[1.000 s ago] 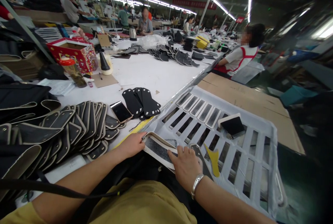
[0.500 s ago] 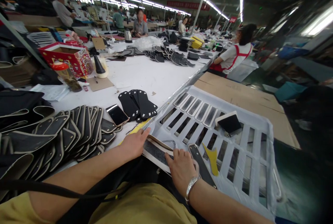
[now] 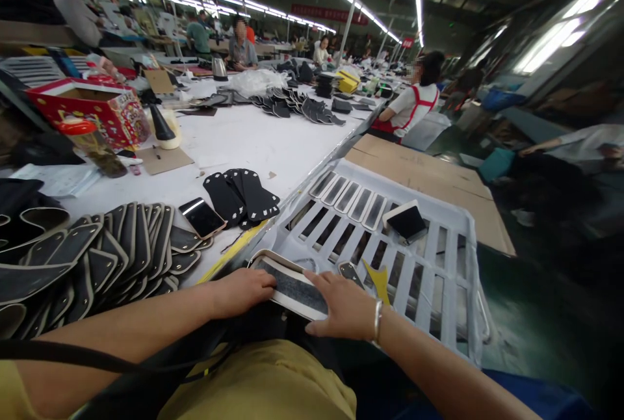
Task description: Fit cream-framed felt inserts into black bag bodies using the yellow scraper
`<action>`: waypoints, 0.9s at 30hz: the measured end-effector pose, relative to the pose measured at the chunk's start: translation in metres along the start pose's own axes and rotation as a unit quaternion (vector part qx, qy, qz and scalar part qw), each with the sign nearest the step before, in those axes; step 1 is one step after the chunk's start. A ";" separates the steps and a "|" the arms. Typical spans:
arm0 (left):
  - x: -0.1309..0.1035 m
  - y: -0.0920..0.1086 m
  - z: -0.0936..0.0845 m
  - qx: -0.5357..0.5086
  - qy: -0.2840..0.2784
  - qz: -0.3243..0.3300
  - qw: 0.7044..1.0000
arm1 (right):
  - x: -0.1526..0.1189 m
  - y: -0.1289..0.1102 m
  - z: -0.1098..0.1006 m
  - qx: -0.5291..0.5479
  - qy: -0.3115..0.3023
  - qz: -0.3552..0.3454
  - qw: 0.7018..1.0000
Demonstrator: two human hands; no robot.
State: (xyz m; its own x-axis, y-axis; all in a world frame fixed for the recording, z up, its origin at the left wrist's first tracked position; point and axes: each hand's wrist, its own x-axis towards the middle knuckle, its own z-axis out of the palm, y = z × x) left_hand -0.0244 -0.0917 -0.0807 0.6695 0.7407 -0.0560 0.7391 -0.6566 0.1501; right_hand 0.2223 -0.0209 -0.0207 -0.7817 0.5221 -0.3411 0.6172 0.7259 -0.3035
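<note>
Across my lap and the near edge of a slatted grey-white plastic tray (image 3: 446,264) lies a dark grey strip with a pale border (image 3: 295,293), its far edge curling up. My left hand (image 3: 244,291) is closed at its left end, fingertips on the near edge. My right hand (image 3: 344,304) grips the right end, fingers over the top and thumb at the near side. Just beyond that hand, a dark riveted piece (image 3: 350,270) and a yellow forked piece (image 3: 377,279) rest on the tray.
Several pale-rimmed strips (image 3: 347,197) and a black-and-white block (image 3: 407,222) sit on the tray. Left of it, the white table (image 3: 234,147) bears a phone (image 3: 201,217), black panels (image 3: 244,197) and overlapping riveted pieces (image 3: 117,244). Cardboard (image 3: 429,179) lies beyond the tray; a co-worker (image 3: 412,108) sits farther off.
The strip has tilted, and its curled far edge shows more. My left hand has slid down to its near edge; my right hand has turned, its fingers pointing more to the left. The view has shifted right.
</note>
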 end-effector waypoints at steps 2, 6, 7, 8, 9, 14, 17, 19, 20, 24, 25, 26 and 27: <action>-0.001 0.000 0.000 -0.013 0.000 0.003 1.000 | -0.011 0.019 -0.008 0.130 -0.007 0.037 0.991; -0.003 -0.004 0.003 -0.035 -0.003 0.008 0.999 | -0.020 0.046 -0.001 0.368 -0.101 0.185 0.906; -0.003 -0.004 0.004 -0.036 -0.008 0.008 0.999 | -0.019 0.049 0.004 0.419 -0.113 0.197 0.879; -0.002 -0.005 0.003 -0.033 -0.012 0.007 0.999 | -0.017 0.050 0.010 0.458 -0.109 0.203 0.859; -0.002 -0.005 0.002 -0.028 -0.016 0.008 0.999 | -0.015 0.051 0.015 0.481 -0.090 0.211 0.846; 0.008 0.008 -0.007 0.018 -0.035 0.014 0.999 | -0.007 0.047 0.029 0.495 -0.033 0.254 0.830; 0.022 0.021 0.000 0.037 -0.029 0.024 0.999 | -0.007 0.046 0.031 0.488 -0.040 0.264 0.831; 0.033 0.029 0.009 0.039 -0.005 0.038 0.998 | -0.008 0.045 0.034 0.477 -0.047 0.267 0.836; 0.038 0.032 0.013 0.039 0.012 0.050 0.998 | -0.008 0.045 0.035 0.468 -0.049 0.268 0.840; 0.057 0.045 0.021 0.032 0.058 0.116 0.991 | -0.006 0.046 0.039 0.407 -0.043 0.272 0.871; 0.061 0.047 0.021 0.031 0.061 0.126 0.990 | -0.005 0.047 0.040 0.387 -0.042 0.272 0.880; 0.063 0.049 0.020 0.031 0.061 0.129 0.989 | -0.004 0.048 0.040 0.368 -0.042 0.271 0.888; 0.066 0.051 0.020 0.033 0.062 0.128 0.989 | -0.002 0.048 0.039 0.352 -0.044 0.271 0.895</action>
State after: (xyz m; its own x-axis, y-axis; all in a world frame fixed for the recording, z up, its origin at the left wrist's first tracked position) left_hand 0.0586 -0.0792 -0.0967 0.8245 0.5575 0.0975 0.5519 -0.8301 0.0794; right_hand 0.2574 -0.0050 -0.0695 -0.3602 0.6523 -0.6669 0.8312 -0.1001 -0.5469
